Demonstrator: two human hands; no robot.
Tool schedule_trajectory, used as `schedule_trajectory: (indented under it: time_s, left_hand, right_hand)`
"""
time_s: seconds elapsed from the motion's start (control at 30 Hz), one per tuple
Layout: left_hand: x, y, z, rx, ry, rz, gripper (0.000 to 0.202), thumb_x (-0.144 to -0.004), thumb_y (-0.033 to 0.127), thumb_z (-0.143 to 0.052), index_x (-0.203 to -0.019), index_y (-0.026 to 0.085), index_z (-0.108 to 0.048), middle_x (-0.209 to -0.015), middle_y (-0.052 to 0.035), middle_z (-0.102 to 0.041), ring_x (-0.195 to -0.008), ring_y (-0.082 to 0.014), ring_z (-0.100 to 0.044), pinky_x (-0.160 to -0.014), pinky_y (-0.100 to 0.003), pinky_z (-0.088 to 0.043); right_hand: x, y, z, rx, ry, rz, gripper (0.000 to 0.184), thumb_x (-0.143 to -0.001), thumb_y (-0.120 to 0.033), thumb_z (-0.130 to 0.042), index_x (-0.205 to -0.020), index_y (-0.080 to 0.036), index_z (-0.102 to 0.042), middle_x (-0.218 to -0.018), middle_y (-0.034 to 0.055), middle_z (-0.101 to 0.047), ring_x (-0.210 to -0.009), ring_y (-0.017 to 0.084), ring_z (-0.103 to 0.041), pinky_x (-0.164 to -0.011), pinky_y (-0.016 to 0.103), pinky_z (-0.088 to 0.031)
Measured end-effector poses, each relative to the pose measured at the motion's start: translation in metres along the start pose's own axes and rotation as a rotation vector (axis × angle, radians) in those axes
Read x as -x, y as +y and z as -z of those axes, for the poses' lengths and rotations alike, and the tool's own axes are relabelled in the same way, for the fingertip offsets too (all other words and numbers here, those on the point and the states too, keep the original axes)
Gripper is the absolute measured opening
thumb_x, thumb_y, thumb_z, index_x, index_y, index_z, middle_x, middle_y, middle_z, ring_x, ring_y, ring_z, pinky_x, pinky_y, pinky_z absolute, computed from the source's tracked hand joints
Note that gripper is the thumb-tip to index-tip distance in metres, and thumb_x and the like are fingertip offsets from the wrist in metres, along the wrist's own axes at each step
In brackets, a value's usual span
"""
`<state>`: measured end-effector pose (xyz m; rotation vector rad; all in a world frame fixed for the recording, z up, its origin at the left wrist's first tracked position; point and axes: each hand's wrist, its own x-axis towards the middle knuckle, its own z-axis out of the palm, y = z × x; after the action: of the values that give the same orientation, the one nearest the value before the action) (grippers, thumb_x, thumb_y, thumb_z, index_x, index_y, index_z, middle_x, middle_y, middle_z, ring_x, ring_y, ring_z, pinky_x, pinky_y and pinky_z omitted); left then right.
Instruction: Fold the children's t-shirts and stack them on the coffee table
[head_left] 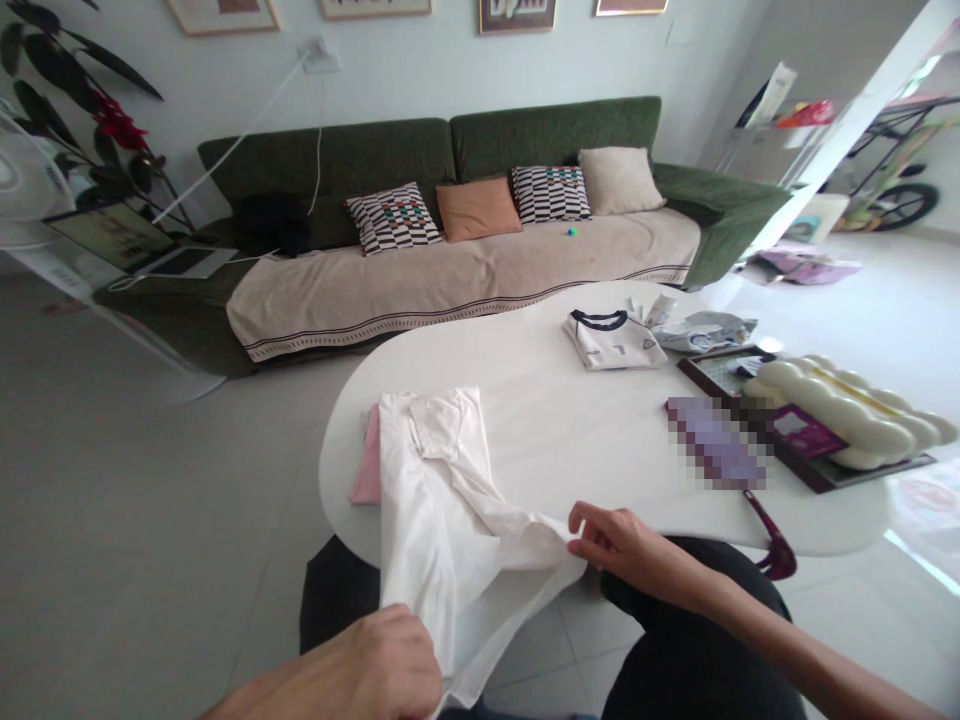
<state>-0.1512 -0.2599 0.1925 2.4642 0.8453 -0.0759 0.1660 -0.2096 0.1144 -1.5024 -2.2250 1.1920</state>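
A white button-up shirt point(442, 510) hangs from both my hands over the near edge of the oval white table point(555, 430), its collar lying on the tabletop. My left hand point(375, 665) grips the shirt's lower part at the bottom of the view. My right hand point(619, 545) pinches a fold of the white cloth between thumb and fingers. A folded pink cloth point(367, 460) lies partly under the shirt at the table's left edge.
A folded white T-shirt with a navy collar point(613, 340), a crumpled plastic bag point(705, 332), and a dark tray point(817, 470) holding a white bumpy object stand on the table. Dark-red glasses point(772, 540) hang off its edge. A green sofa point(555, 140) stands behind.
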Motion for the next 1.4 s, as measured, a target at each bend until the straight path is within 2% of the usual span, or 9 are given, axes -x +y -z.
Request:
schedule_trajectory:
  time_s: [0.23,0.33,0.47,0.6,0.73,0.9,1.07,1.23,1.4]
  left_hand:
    - [0.006,-0.043,-0.042,0.144,0.014,0.402,0.033,-0.092,0.033,-0.025,-0.075,0.021,-0.051,-0.069,0.0014,-0.057,-0.064,-0.0124,-0.055,-0.060,-0.020,-0.035]
    - [0.016,-0.060,-0.065,0.167,0.019,0.602,0.022,-0.087,0.032,-0.036,-0.077,0.021,-0.053,-0.068,0.0019,-0.058,-0.065,-0.0133,-0.057,-0.060,-0.020,-0.035]
    - [0.032,-0.070,-0.089,0.126,0.031,0.695,0.021,-0.068,0.023,-0.056,-0.089,0.023,-0.058,-0.086,-0.0007,-0.063,-0.083,-0.0181,-0.059,-0.070,-0.022,-0.039]
    - [0.044,-0.076,-0.086,0.036,0.005,0.762,0.016,-0.069,0.018,-0.050,-0.078,0.023,-0.062,-0.084,-0.0032,-0.063,-0.085,-0.0190,-0.060,-0.076,-0.025,-0.041]
    - [0.054,-0.088,-0.057,0.064,0.116,0.837,0.023,-0.075,0.030,-0.044,-0.064,0.022,-0.062,-0.070,-0.0028,-0.060,-0.068,-0.0170,-0.060,-0.067,-0.024,-0.044]
    - [0.084,-0.111,-0.026,0.471,0.447,0.909,0.034,-0.064,0.062,-0.050,-0.064,0.030,-0.062,-0.068,0.0039,-0.061,-0.070,-0.0176,-0.059,-0.065,-0.026,-0.048]
    - [0.104,-0.121,-0.002,0.796,0.901,1.071,0.027,-0.064,0.065,-0.053,-0.074,0.041,-0.057,-0.072,0.0161,-0.063,-0.073,-0.0142,-0.060,-0.064,-0.026,-0.049]
    - [0.014,-0.142,0.073,0.867,0.958,0.810,0.036,-0.065,0.051,-0.064,-0.079,0.020,-0.054,-0.064,0.0063,-0.060,-0.057,-0.0115,-0.058,-0.059,-0.027,-0.052]
    - [-0.102,-0.177,0.208,0.872,1.191,0.540,0.027,-0.080,0.021,-0.053,-0.093,-0.002,-0.049,-0.098,-0.0128,-0.061,-0.076,-0.0081,-0.061,-0.073,-0.022,-0.048]
  right_hand:
    - [-0.004,0.026,-0.023,0.170,0.147,-0.110,0.025,-0.071,-0.031,-0.057,-0.092,-0.018,-0.059,-0.070,0.0016,-0.061,-0.065,0.016,-0.058,-0.064,0.025,-0.040]
    - [-0.003,0.027,-0.030,0.203,0.141,-0.135,0.025,-0.071,-0.035,-0.057,-0.090,-0.019,-0.061,-0.075,0.0028,-0.061,-0.068,0.017,-0.058,-0.065,0.026,-0.040]
    - [-0.001,0.022,-0.039,0.240,0.096,-0.111,0.019,-0.070,-0.029,-0.057,-0.086,-0.018,-0.061,-0.081,0.0035,-0.058,-0.071,0.017,-0.057,-0.066,0.026,-0.040]
    - [0.004,0.015,-0.040,0.257,-0.028,0.043,0.013,-0.070,-0.015,-0.054,-0.080,-0.018,-0.060,-0.084,0.0043,-0.056,-0.076,0.016,-0.057,-0.069,0.024,-0.041]
    - [0.010,0.002,-0.025,0.270,-0.002,0.122,0.012,-0.076,-0.013,-0.047,-0.079,-0.019,-0.057,-0.090,0.0065,-0.055,-0.084,0.018,-0.055,-0.072,0.027,-0.042]
    - [0.027,-0.018,0.011,0.030,-0.054,0.146,0.009,-0.079,-0.028,-0.051,-0.081,-0.022,-0.058,-0.095,0.0048,-0.058,-0.082,0.016,-0.055,-0.072,0.024,-0.043]
    - [0.038,-0.015,0.052,0.027,0.038,0.012,0.013,-0.078,-0.034,-0.053,-0.074,-0.022,-0.055,-0.070,0.0005,-0.057,-0.064,0.013,-0.051,-0.057,0.021,-0.041]
    - [-0.040,0.003,0.110,0.055,0.397,0.053,0.018,-0.075,-0.032,-0.054,-0.085,-0.018,-0.060,-0.059,-0.0002,-0.058,-0.050,0.010,-0.049,-0.046,0.021,-0.038]
    - [-0.160,-0.016,0.212,-0.093,0.750,0.122,0.016,-0.074,-0.023,-0.052,-0.064,-0.010,-0.055,-0.043,-0.0061,-0.049,-0.038,0.004,-0.049,-0.042,0.015,-0.037]
